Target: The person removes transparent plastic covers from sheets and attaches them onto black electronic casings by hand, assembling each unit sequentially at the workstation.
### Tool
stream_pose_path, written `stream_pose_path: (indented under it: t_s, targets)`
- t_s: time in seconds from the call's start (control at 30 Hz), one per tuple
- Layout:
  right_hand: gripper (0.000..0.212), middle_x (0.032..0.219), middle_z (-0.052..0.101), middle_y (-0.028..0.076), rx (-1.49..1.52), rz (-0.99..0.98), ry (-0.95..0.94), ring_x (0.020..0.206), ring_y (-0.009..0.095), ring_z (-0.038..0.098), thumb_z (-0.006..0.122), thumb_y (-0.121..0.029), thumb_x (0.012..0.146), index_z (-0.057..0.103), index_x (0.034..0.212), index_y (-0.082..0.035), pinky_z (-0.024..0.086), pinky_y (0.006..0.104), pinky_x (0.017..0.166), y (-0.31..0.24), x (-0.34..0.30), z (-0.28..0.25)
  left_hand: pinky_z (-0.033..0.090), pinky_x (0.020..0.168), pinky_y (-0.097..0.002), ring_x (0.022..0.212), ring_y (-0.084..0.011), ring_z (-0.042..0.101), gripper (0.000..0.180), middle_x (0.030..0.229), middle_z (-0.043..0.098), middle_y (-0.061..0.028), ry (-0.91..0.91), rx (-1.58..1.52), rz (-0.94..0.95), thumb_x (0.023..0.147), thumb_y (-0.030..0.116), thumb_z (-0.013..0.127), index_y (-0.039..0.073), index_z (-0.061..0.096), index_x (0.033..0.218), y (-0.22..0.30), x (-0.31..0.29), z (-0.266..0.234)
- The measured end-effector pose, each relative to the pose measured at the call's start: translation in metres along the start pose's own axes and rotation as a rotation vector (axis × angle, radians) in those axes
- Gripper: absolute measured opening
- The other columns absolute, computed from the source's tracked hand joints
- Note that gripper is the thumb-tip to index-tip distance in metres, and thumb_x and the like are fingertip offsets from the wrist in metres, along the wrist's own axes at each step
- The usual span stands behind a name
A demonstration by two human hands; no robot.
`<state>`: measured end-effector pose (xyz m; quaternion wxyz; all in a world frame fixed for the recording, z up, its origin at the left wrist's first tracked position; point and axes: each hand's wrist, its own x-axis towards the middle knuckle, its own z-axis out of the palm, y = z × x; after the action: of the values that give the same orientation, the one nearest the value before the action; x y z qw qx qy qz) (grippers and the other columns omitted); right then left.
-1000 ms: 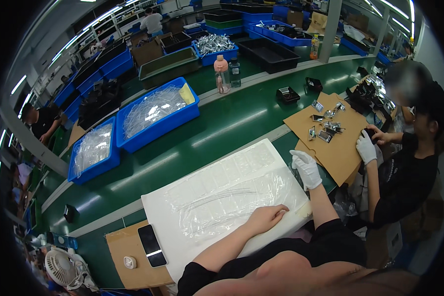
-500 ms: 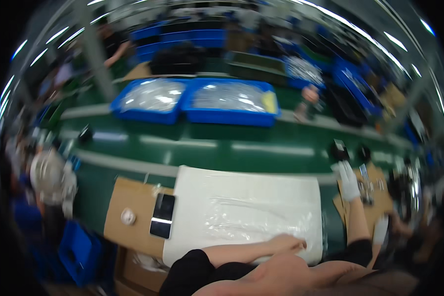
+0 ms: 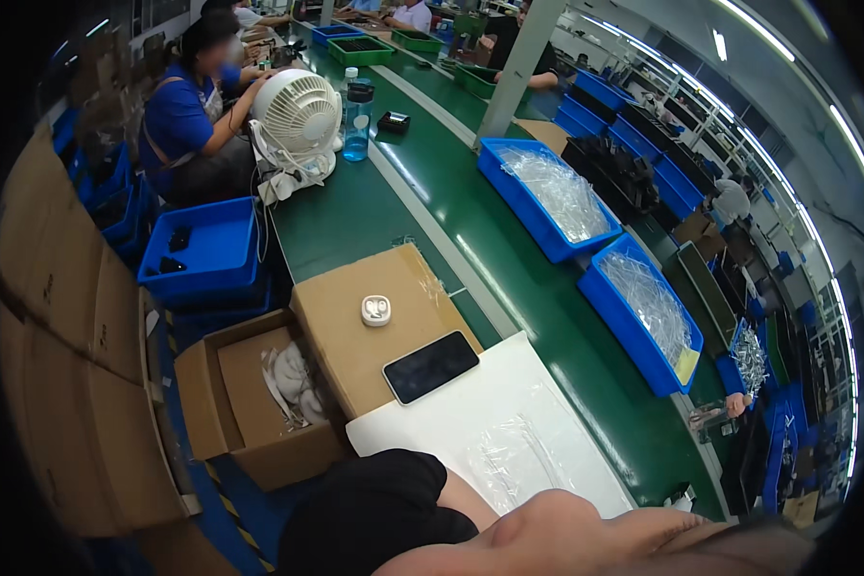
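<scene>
Neither of my hands shows. Only a strip of my left forearm (image 3: 465,500), below a black sleeve (image 3: 379,509), reaches over the white sheet (image 3: 461,408); its hand is hidden behind a close skin-coloured shape at the lower edge. On the sheet lie clear plastic bags (image 3: 516,453). A black-screened phone (image 3: 432,367) rests across the border of the sheet and a piece of brown cardboard (image 3: 365,274). Farther back on that cardboard sits a small white earbud case (image 3: 376,310), its lid apparently up.
Blue bins of clear plastic pieces (image 3: 557,197) (image 3: 643,307) stand beyond the green conveyor (image 3: 509,278). At far left are a white fan (image 3: 298,110), a blue bottle (image 3: 357,120) and a seated co-worker (image 3: 184,120). An open carton (image 3: 259,403) and stacked boxes (image 3: 77,384) stand left.
My view has swung left, bringing the fan, co-worker and cartons closer to the middle. Both hands, the right one white-gloved at the right side earlier, have gone out of sight.
</scene>
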<state>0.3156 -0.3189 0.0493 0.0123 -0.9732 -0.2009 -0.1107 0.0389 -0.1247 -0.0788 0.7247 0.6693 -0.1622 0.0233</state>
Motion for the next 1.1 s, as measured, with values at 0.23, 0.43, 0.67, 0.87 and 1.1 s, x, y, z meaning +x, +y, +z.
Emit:
stream_pose_path:
  t_s: [0.23, 0.43, 0.67, 0.87, 1.1]
  targets:
    - [0.021, 0.089, 0.056, 0.011, -0.05, -0.324, 0.215, 0.071, 0.029, 0.057, 0.069, -0.003, 0.088, 0.06, 0.107, 0.0, 0.049, 0.0401, 0.07, -0.045, -0.028, -0.026, 0.052, 0.069, -0.0368, 0.088, -0.0278, 0.066, 0.069, 0.141, 0.046, -0.0154, 0.029, -0.298, -0.072, 0.094, 0.025, 0.067, 0.01, 0.029, 0.15, -0.035, 0.004, 0.016]
    - [0.018, 0.076, 0.047, 0.003, 0.577, -0.012, 0.246, 0.064, 0.018, 0.044, 0.071, -0.004, 0.087, 0.06, 0.101, -0.001, 0.042, 0.0308, 0.062, -0.08, -0.12, -0.048, 0.059, 0.065, -0.0368, 0.098, -0.0255, 0.066, 0.111, 0.164, 0.021, -0.0137, -0.034, -0.25, -0.479, 0.091, 0.017, 0.076, 0.016, -0.01, 0.161, 0.038, 0.022, 0.036]
    - [0.006, 0.076, 0.051, 0.005, 0.782, 0.092, 0.112, 0.064, 0.017, 0.043, 0.065, -0.004, 0.088, 0.06, 0.09, -0.002, 0.041, 0.0314, 0.061, -0.124, -0.251, -0.092, 0.067, 0.065, -0.0455, 0.119, -0.0366, 0.061, 0.108, 0.16, 0.027, -0.0147, -0.145, -0.799, -0.385, 0.088, 0.008, 0.077, 0.032, 0.0, 0.16, 0.013, 0.03, 0.022]
    - [0.03, 0.09, 0.061, 0.007, 1.016, 0.161, 0.064, 0.077, 0.018, 0.051, 0.041, -0.019, 0.106, 0.063, 0.1, 0.001, 0.043, 0.028, 0.073, -0.129, -0.286, -0.103, 0.064, 0.084, -0.0492, 0.126, -0.0381, 0.053, 0.107, 0.163, 0.028, -0.0164, -0.238, -0.817, -0.233, 0.083, -0.006, 0.071, 0.026, 0.003, 0.158, 0.052, 0.01, 0.018]
    - [0.031, 0.083, 0.062, 0.004, 1.395, 0.706, 0.447, 0.074, 0.012, 0.055, 0.046, -0.027, 0.107, 0.063, 0.099, -0.003, 0.045, 0.0255, 0.071, -0.121, -0.307, -0.113, 0.053, 0.098, -0.0435, 0.125, -0.0348, 0.054, 0.107, 0.153, 0.039, -0.0192, -0.372, -0.46, -0.144, 0.076, 0.003, 0.084, 0.014, 0.011, 0.153, 0.052, 0.005, 0.025]
